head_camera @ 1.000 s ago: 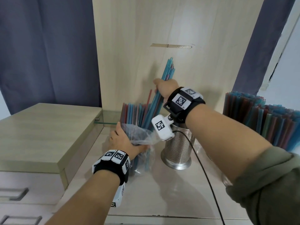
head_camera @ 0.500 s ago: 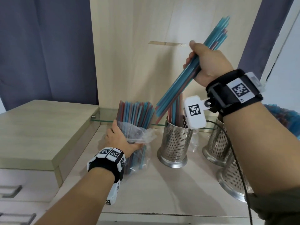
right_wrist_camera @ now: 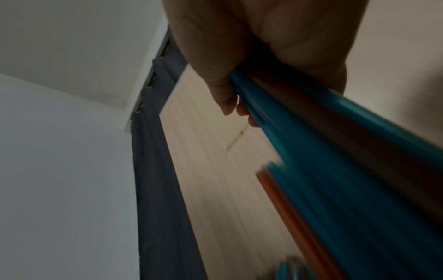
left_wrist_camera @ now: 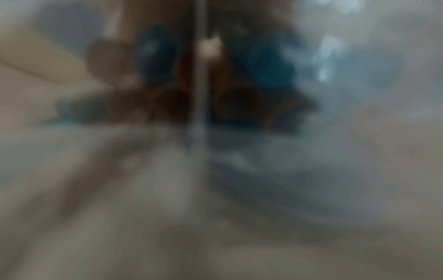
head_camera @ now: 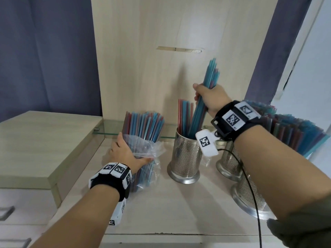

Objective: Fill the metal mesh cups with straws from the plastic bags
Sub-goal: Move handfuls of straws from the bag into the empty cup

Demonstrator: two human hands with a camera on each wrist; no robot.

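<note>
My right hand [head_camera: 206, 94] grips a bundle of blue and red straws [head_camera: 208, 76], whose lower ends stand inside the middle metal mesh cup [head_camera: 185, 158]. That cup also holds a few upright red and blue straws [head_camera: 184, 117]. In the right wrist view my right hand [right_wrist_camera: 242, 106] curls round the blue bundle of straws [right_wrist_camera: 335, 151]. My left hand [head_camera: 125, 154] holds a clear plastic bag [head_camera: 148, 149] full of upright straws, left of the cup. The left wrist view is blurred.
Two more mesh cups [head_camera: 231, 161] [head_camera: 250, 196] stand at the right, packed with straws [head_camera: 293, 131]. A raised wooden cabinet top [head_camera: 44, 140] lies to the left. A wooden back panel [head_camera: 161, 33] and a glass shelf [head_camera: 111, 129] close the rear.
My right hand has swung the straw bundle from a high tilt down and more upright, with its lower ends now in the middle cup. The left hand keeps hold of the bag.
</note>
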